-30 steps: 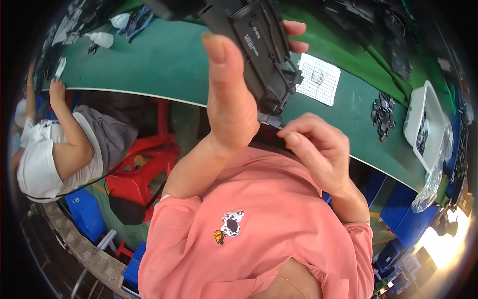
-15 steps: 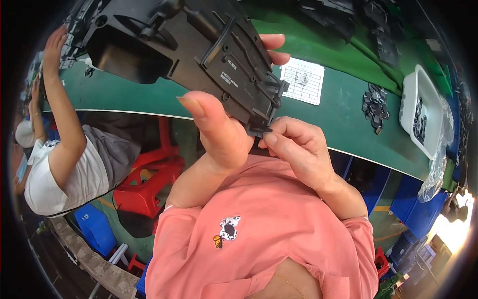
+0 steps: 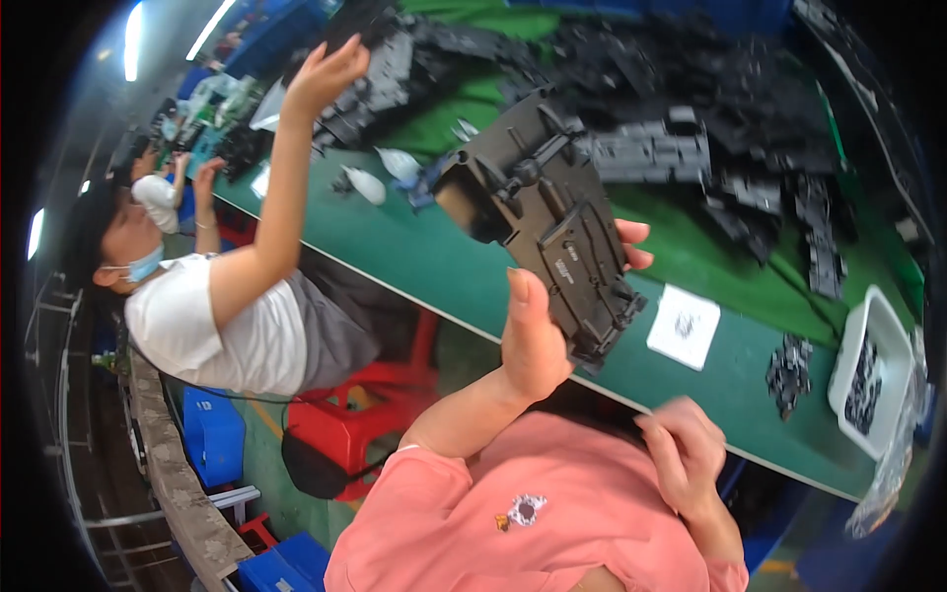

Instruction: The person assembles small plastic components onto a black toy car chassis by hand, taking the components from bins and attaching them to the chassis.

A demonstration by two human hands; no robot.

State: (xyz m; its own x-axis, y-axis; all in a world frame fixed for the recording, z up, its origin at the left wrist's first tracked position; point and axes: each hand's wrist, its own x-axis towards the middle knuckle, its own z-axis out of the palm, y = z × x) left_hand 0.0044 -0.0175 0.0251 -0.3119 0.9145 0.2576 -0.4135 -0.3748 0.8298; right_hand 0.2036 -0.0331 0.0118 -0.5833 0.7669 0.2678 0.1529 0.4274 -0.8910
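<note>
In front of my body, a black moulded plastic housing (image 3: 572, 247) with ribs, posts and a deep hollow at one end is tilted up over the table edge. My left hand (image 3: 538, 331) grips it, the thumb along the near side and fingertips showing at the far side. Lower and to the right, apart from the housing, is my right hand (image 3: 686, 444), its fingers curled and a little blurred. Whatever those fingers might hold is hidden.
On the green table lie a printed sheet (image 3: 684, 328), a pile of small dark parts (image 3: 789, 377) and a white tray (image 3: 845, 370) with similar parts. More black housings (image 3: 646, 153) are heaped at the back. A co-worker (image 3: 227, 306) reaches across at left, beside a red stool (image 3: 370, 419).
My right hand has come away from the housing's near corner and moved down to the right. The housing is farther from me, still in my left hand. The view has shifted, showing more of the table's back.
</note>
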